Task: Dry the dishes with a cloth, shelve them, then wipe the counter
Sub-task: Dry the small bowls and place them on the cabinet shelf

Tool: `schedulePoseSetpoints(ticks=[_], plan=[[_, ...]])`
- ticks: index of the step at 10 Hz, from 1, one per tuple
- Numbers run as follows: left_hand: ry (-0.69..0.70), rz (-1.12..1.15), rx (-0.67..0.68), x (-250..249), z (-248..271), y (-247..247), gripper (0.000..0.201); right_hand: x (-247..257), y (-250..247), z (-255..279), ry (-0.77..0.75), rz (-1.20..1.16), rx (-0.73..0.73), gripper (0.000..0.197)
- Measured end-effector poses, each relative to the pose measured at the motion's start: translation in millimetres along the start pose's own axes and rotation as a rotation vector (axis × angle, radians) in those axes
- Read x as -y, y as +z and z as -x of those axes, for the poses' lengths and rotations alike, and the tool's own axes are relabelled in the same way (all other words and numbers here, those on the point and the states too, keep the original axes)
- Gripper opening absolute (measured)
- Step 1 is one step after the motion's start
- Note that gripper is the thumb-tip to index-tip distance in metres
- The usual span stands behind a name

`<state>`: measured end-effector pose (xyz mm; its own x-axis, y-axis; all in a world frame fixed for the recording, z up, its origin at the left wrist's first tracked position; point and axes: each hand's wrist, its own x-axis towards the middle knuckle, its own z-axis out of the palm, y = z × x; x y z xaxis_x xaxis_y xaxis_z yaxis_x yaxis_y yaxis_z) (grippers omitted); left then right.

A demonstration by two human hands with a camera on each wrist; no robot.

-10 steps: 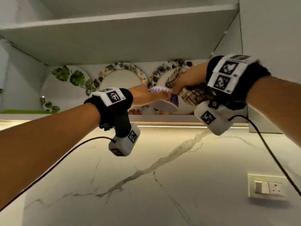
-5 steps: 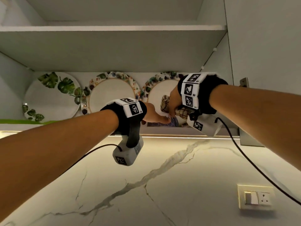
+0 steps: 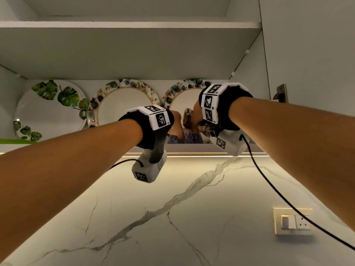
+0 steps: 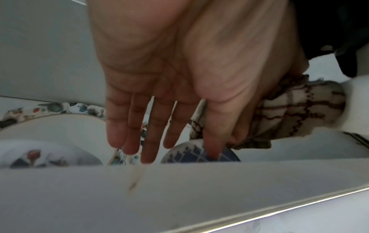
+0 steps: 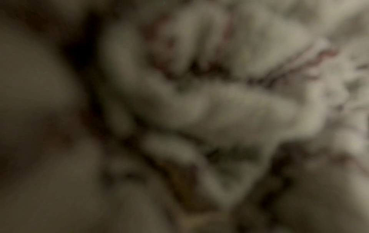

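Observation:
A blue-patterned bowl point(image 3: 190, 138) stands on the lower cabinet shelf point(image 3: 86, 148), in front of a floral plate. My left hand point(image 3: 175, 126) reaches over the shelf edge. In the left wrist view its fingers point(image 4: 147, 141) are straight and spread, and only the thumb tip touches the bowl point(image 4: 185, 155). My right hand point(image 3: 196, 113) is just to the right of it and grips a bunched checked cloth point(image 3: 187, 119) above the bowl. The cloth point(image 5: 219, 102) fills the blurred right wrist view. Most of the bowl is hidden behind the shelf edge point(image 4: 179, 189).
Three plates lean on the shelf's back wall: a leaf plate point(image 3: 48, 114) and two floral ones point(image 3: 123, 106), point(image 3: 184, 96). An upper shelf point(image 3: 124, 50) hangs overhead. The cabinet side point(image 3: 307, 54) stands at the right. Below are a marble backsplash point(image 3: 172, 208) and a switch socket point(image 3: 293, 220).
Both hands moved deeper into the cabinet and the bowl went down onto the shelf. My left hand let go of the bowl and straightened its fingers. The cloth stayed in the right hand.

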<state>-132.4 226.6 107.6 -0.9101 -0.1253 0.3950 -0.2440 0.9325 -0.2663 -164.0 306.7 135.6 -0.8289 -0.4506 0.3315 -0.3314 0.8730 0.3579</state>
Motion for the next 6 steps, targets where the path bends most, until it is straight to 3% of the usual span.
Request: schedulePoseSetpoints(ticks=[1, 2, 3, 4, 6], plan=[[0.030, 0.159, -0.103, 11.2, 8.2, 9.2, 0.030, 3.7, 13.8, 39.2, -0.014, -0.089, -0.101, 0.039], [0.122, 0.265, -0.296, 12.9, 32.6, 20.0, 0.025, -7.5, 22.6, 75.1, 0.030, -0.157, -0.222, 0.038], [0.222, 0.361, -0.386, -4.2, 79.7, 51.4, 0.033, -9.3, 64.2, 140.3, 0.007, -0.243, -0.311, 0.041], [0.364, 0.504, -0.320, -30.8, 111.0, 103.1, 0.037, -7.6, 123.0, 197.4, 0.055, -0.331, -0.275, 0.050], [0.654, 0.538, 0.199, -129.9, 133.7, 231.4, 0.041, -7.9, 280.4, 261.0, 0.314, -0.499, 0.154, 0.055]])
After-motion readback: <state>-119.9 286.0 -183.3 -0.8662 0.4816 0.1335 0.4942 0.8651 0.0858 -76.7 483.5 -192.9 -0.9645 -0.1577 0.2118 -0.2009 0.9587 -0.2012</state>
